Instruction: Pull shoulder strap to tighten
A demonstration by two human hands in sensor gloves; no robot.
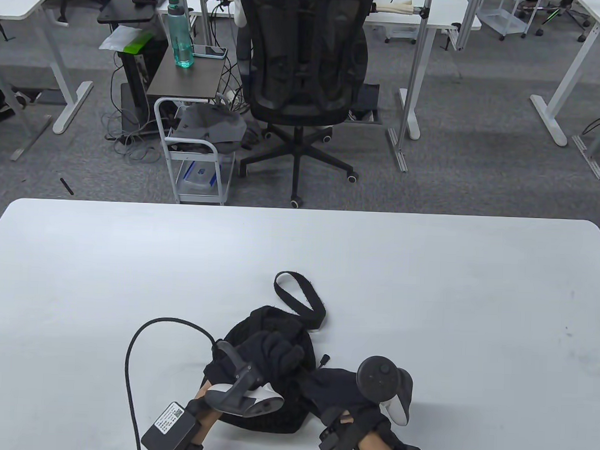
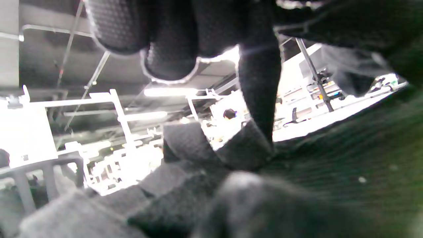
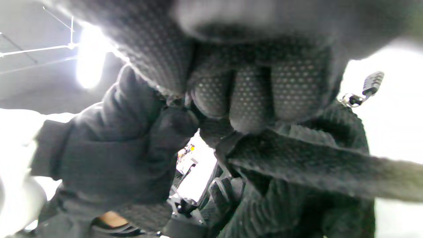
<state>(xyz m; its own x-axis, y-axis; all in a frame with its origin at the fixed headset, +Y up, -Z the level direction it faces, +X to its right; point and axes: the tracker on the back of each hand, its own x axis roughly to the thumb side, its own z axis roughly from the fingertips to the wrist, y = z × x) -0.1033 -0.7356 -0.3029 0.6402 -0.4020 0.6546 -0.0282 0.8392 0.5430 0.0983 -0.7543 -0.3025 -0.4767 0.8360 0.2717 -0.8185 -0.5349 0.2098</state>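
A small black bag (image 1: 259,327) lies on the white table (image 1: 425,288) near its front edge. Its black shoulder strap makes a loop (image 1: 302,296) on the far side of the bag. My left hand (image 1: 276,352) lies on top of the bag with its fingers curled into the fabric; in the left wrist view a strap (image 2: 261,86) runs down to the bag's fabric (image 2: 347,158). My right hand (image 1: 334,383) is at the bag's right side. In the right wrist view its fingers (image 3: 251,99) curl around a taut strap (image 3: 314,165). A zipper pull (image 1: 324,359) sticks out between the hands.
A black cable (image 1: 133,342) arcs over the table from a box (image 1: 170,424) on my left forearm. Beyond the table's far edge stand an office chair (image 1: 305,63) and a white cart (image 1: 194,152).
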